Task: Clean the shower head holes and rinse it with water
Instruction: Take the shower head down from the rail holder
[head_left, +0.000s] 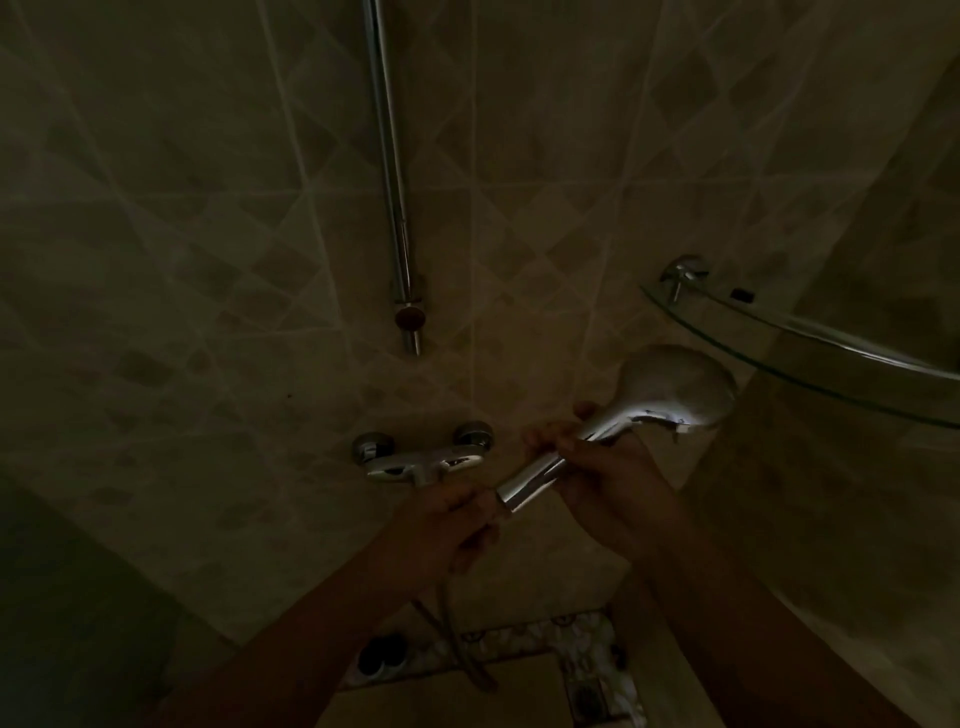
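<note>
Right hand (613, 467) wraps its fingers (545, 434) round the handle of the shower head (675, 387), just below where the handle widens into the round head. Left hand (447, 525) has its fingers curled at the handle's lower end, where the hose (447, 623) joins; the light is too dim to tell whether it grips the end fitting or the hose itself. The shower head is held up in the air between the two hands, tilted, head up and to the right, its chrome back towards the camera, so the holes are hidden. Just behind the left hand, the mixer tap (421, 457) sits on the tiled wall (208, 234). Above it runs the rail (392, 171). A glass shelf (810, 358) curves across the right corner.
</note>
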